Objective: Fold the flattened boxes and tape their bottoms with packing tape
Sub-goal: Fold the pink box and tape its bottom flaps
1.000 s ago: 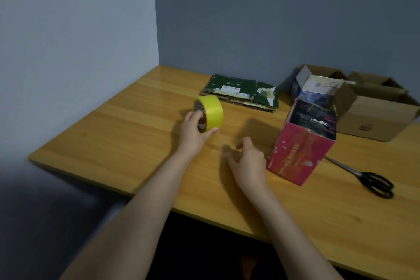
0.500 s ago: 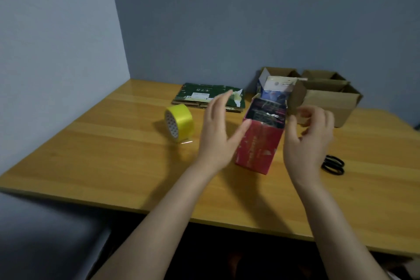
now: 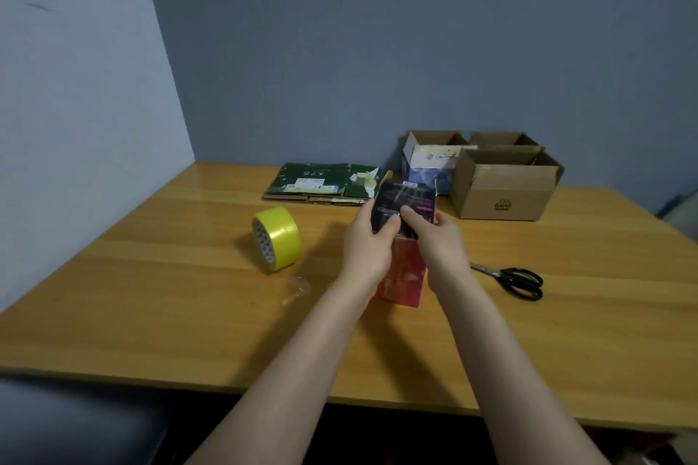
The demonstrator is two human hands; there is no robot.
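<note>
A pink box [image 3: 404,276] with a dark top face stands upright on the wooden table [image 3: 189,313]. My left hand [image 3: 372,245] grips its upper left side, thumb on the dark top. My right hand [image 3: 434,238] holds the upper right side, fingers pressing on the top flaps. A roll of yellow packing tape [image 3: 277,238] stands on its edge to the left, a loose clear tape end trailing in front of it. A stack of flattened green boxes [image 3: 325,183] lies at the back of the table.
Black scissors [image 3: 517,281] lie right of the pink box. Folded brown cardboard boxes [image 3: 502,189] and a blue-white box [image 3: 426,166] stand at the back right. Walls close off the table's left and far sides.
My left hand let go of the tape roll, which stays on the table. Both hands moved to the pink box and closed on its top.
</note>
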